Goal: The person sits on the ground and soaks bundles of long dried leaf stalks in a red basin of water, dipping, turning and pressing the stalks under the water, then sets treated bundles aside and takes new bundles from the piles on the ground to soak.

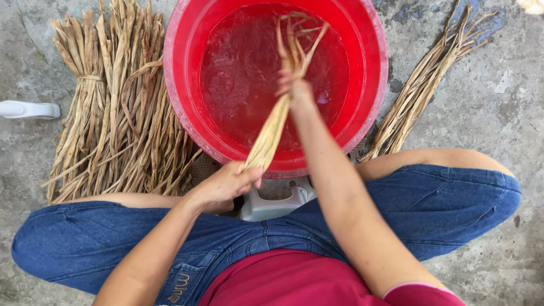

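I hold a bundle of dried straw-coloured plant stalks (pixel 272 127) over a red basin (pixel 187 113) filled with water. My left hand (pixel 226 182) grips the bundle's near end at the basin's front rim. My right hand (pixel 294 88) is closed around the bundle further up, above the water, with the loose tips fanning out past it. The bundle slants from near left to far right.
A large pile of tied dried stalks (pixel 113 107) lies on the concrete to the left of the basin. A smaller bundle (pixel 422 85) lies to the right. A white object (pixel 28 109) sits at the left edge. A grey plastic stool (pixel 272 204) is between my knees.
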Available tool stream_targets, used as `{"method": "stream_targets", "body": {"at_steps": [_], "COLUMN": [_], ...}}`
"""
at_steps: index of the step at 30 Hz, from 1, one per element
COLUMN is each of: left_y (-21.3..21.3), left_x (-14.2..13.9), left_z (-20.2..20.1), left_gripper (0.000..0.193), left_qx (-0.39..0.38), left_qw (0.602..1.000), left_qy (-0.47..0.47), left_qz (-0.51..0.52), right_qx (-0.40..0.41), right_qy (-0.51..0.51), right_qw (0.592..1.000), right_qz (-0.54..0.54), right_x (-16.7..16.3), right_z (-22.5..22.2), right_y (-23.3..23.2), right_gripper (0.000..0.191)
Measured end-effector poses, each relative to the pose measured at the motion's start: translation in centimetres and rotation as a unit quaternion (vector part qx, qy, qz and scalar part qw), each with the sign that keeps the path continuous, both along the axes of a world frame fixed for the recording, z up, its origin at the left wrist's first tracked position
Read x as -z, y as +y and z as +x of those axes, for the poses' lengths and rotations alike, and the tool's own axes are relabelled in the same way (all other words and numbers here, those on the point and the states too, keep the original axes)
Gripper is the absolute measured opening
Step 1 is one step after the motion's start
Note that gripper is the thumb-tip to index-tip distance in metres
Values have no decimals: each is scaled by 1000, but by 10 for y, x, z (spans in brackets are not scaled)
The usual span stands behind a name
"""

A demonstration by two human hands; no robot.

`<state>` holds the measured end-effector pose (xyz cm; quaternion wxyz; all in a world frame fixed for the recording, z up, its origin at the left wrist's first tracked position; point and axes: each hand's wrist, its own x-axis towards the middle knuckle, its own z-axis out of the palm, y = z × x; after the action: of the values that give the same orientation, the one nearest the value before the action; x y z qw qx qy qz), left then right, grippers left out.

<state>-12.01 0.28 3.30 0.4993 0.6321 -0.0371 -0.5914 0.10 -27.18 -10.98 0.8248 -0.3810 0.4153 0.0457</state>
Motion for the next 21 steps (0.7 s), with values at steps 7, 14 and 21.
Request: {"method": "stream_targets", "body": {"at_steps": [7,14,21], "left_y": [68,22,-61], "left_x": [-67,0,149], "left_z": [25,86,103], "left_gripper": [35,37,40], "left_qx": [50,-71,92], "left_qw": [993,986,954], "left_qy": [-25,-145,-232], "left_qz": [-107,-46,164], "right_qx": [168,5,-333], "right_qy": [-168,-112,-13], "right_qw": [971,991,936], "right_qz": [22,-77,-116], "right_x": [1,-51,3], "right_z": [11,3,-39], "right_y": [-128,-29,84], "right_gripper": [48,98,58]}}
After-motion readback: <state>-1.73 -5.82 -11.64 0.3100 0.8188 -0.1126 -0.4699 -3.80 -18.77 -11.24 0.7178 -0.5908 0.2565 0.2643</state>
